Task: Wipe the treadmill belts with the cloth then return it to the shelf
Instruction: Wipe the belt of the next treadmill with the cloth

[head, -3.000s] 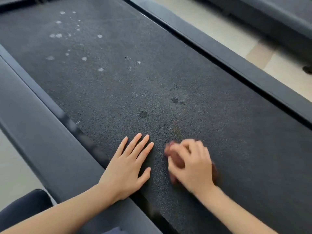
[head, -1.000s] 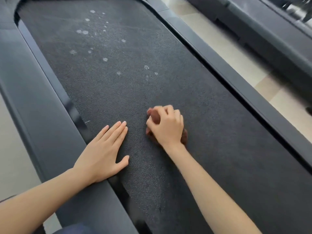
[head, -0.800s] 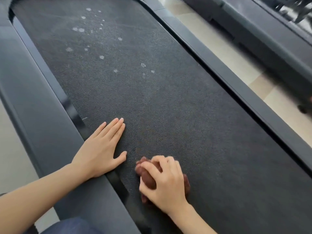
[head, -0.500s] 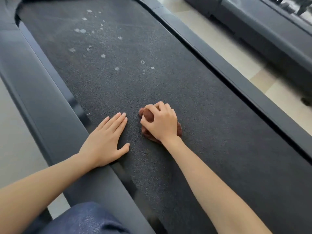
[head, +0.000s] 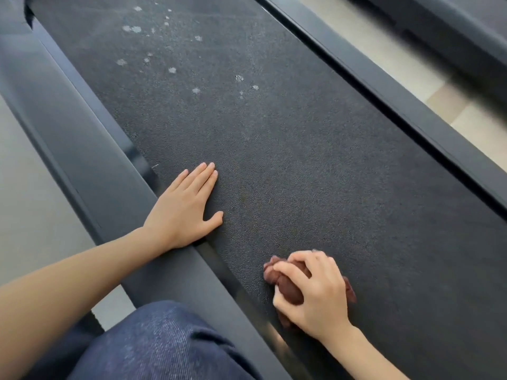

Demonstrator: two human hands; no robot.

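A black textured treadmill belt (head: pixel 301 149) runs diagonally through the view. Several whitish spots (head: pixel 171 69) dot its far part. My right hand (head: pixel 315 294) grips a bunched brown cloth (head: pixel 286 289) and presses it on the near part of the belt, close to the left rail. My left hand (head: pixel 186 207) lies flat with straight fingers on the belt's left edge, its heel at the rail. Most of the cloth is hidden under my right hand.
Dark side rails flank the belt, the left rail (head: pixel 90 149) and the right rail (head: pixel 411 105). Beige floor (head: pixel 384 56) separates this machine from another dark treadmill (head: pixel 452 26) at the top right. My knee in blue denim (head: pixel 164 344) is at the bottom.
My right hand has dragged the cloth back along the belt toward me, from beside my left hand's fingertips to below it. My left hand stays flat in place.
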